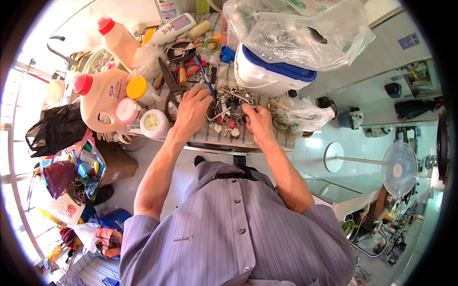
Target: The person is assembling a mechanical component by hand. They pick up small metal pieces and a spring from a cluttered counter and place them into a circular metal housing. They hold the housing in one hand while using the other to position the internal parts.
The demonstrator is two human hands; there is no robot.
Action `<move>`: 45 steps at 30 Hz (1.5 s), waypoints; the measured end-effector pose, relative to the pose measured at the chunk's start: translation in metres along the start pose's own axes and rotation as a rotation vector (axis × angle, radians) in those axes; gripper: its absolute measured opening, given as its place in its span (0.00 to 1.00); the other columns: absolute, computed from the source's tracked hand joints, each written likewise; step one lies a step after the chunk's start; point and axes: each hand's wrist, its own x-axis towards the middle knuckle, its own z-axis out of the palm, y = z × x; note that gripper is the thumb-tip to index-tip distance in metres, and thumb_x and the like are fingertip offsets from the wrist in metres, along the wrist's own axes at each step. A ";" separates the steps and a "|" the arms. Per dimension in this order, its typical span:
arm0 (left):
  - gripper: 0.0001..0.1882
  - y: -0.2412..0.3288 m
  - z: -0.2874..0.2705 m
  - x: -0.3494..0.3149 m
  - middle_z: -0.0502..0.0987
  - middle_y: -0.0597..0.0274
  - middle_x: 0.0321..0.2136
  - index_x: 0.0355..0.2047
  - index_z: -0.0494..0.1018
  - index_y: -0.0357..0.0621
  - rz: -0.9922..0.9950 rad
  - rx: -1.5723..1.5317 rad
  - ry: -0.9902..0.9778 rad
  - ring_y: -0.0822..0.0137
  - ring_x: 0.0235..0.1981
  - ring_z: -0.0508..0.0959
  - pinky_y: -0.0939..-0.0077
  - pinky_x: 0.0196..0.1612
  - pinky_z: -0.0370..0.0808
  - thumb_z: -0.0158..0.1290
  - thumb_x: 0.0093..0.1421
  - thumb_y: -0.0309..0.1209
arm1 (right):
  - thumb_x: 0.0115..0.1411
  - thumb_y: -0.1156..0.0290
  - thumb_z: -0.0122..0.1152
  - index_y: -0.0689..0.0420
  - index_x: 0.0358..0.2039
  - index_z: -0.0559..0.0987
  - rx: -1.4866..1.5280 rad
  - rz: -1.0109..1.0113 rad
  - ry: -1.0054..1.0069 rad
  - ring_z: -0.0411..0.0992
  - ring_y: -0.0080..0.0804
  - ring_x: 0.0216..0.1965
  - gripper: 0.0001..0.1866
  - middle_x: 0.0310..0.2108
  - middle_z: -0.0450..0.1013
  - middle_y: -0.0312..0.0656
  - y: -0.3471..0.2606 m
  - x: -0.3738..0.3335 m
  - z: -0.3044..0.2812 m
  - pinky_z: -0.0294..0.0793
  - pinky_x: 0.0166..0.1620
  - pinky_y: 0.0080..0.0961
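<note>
Over the cluttered table, my left hand (193, 110) is bent with its fingers curled together beside a pair of large dark shears (169, 78) and a thin blue-handled tool (205, 76). What its fingertips hold, if anything, is hidden. My right hand (259, 123) is closed in a pinch at the edge of a heap of small metal parts (234, 112). I cannot make out what is between its fingers. A silver wrench (238, 95) lies across the heap, one end close to my right thumb. Between my hands is a bent metal rod (219, 114).
Left of my hands stand a white tub (154, 124), a yellow-lidded jar (138, 89) and a large red-capped jug (102, 102). A white bucket with a blue lid (274, 71) is at the back right, under clear plastic bags (296, 38). A fan (400, 169) stands far right.
</note>
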 end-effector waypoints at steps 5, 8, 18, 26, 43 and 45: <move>0.18 -0.003 -0.003 -0.005 0.79 0.56 0.48 0.42 0.78 0.40 -0.051 -0.035 -0.058 0.50 0.55 0.75 0.55 0.57 0.71 0.52 0.50 0.17 | 0.64 0.63 0.66 0.55 0.28 0.74 -0.047 -0.003 -0.118 0.55 0.14 0.16 0.13 0.19 0.62 0.27 0.000 -0.008 -0.019 0.51 0.19 0.18; 0.15 -0.002 -0.005 -0.005 0.80 0.56 0.48 0.42 0.79 0.41 -0.064 -0.049 -0.041 0.50 0.53 0.76 0.56 0.56 0.72 0.52 0.53 0.18 | 0.62 0.64 0.65 0.57 0.26 0.75 -0.042 0.024 -0.007 0.57 0.15 0.17 0.13 0.18 0.62 0.26 0.001 -0.012 -0.034 0.54 0.20 0.20; 0.12 0.006 -0.004 -0.013 0.80 0.55 0.46 0.42 0.79 0.40 -0.092 -0.028 0.058 0.50 0.51 0.77 0.56 0.53 0.73 0.58 0.56 0.21 | 0.64 0.64 0.66 0.55 0.30 0.74 0.021 0.018 -0.103 0.55 0.13 0.16 0.12 0.19 0.61 0.25 0.012 -0.014 -0.027 0.51 0.19 0.17; 0.10 0.029 -0.011 -0.034 0.81 0.55 0.42 0.40 0.80 0.38 -0.226 -0.154 0.142 0.51 0.46 0.79 0.59 0.50 0.76 0.59 0.56 0.22 | 0.62 0.65 0.66 0.57 0.27 0.73 -0.021 -0.021 -0.015 0.57 0.13 0.16 0.12 0.18 0.62 0.26 0.004 -0.007 -0.020 0.53 0.19 0.18; 0.12 0.067 -0.015 -0.052 0.82 0.60 0.43 0.48 0.79 0.36 -1.010 -1.158 0.183 0.68 0.44 0.81 0.75 0.49 0.76 0.55 0.67 0.28 | 0.64 0.64 0.65 0.59 0.34 0.76 0.098 -0.111 -0.154 0.56 0.11 0.18 0.11 0.19 0.62 0.25 -0.006 -0.030 -0.028 0.52 0.20 0.16; 0.14 0.069 -0.006 -0.052 0.82 0.60 0.44 0.51 0.78 0.35 -0.982 -1.399 0.254 0.68 0.44 0.81 0.75 0.50 0.76 0.55 0.69 0.30 | 0.65 0.64 0.65 0.58 0.38 0.77 0.104 -0.113 -0.201 0.57 0.10 0.19 0.11 0.21 0.64 0.24 -0.005 -0.029 -0.031 0.53 0.20 0.13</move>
